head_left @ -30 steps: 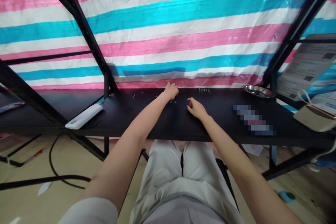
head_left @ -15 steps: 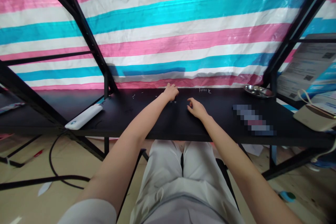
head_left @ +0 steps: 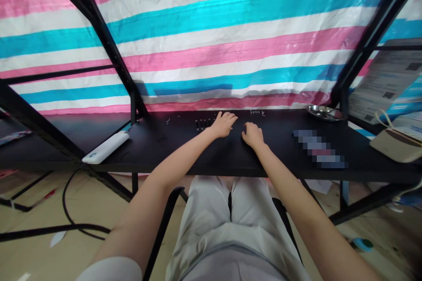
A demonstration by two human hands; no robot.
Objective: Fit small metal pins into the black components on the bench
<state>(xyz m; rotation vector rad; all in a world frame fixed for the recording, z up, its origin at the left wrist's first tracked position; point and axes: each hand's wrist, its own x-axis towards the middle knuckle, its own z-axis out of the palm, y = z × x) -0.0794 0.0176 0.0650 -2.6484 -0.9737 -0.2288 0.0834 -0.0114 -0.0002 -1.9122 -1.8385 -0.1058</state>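
The left hand spreads beside stubby dark rods; the right hand curls, grip unclear.

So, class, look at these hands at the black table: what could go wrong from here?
1. The left hand is right beside a row of small dark pieces; a sideways brush might scatter them.
2. The small pale bits lie near the back edge of the black table, so a stray push could lose them.
3. The long white object reaches close to the front edge; a bump might tip it off.
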